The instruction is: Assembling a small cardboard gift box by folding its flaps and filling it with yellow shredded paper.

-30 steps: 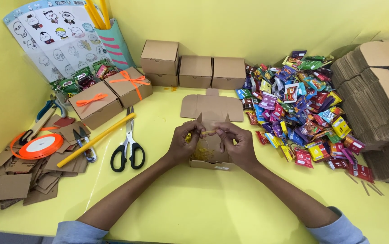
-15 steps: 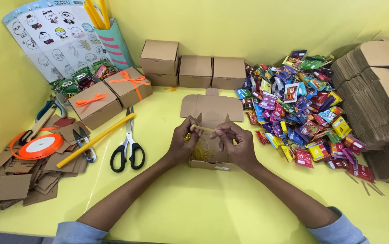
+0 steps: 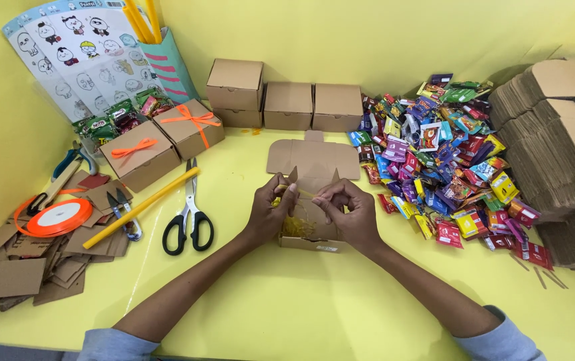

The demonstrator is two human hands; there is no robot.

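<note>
- Since the earlier frames both hands have barely shifted; they stay together over the open cardboard box (image 3: 309, 230) near the middle of the yellow table (image 3: 287, 307).
- Left hand (image 3: 272, 212) has its fingertips pinched shut on a thin yellow strip (image 3: 299, 192).
- Right hand (image 3: 346, 212) pinches the strip's other end, its fingers curled in.
- Yellow shredded filling (image 3: 299, 226) lies inside the box.
- Black-handled scissors (image 3: 190, 217) lie left of the box; a heap of bright candy packets (image 3: 438, 157) spreads toward the right edge.
- Closed boxes (image 3: 287, 103) line the far edge.
</note>
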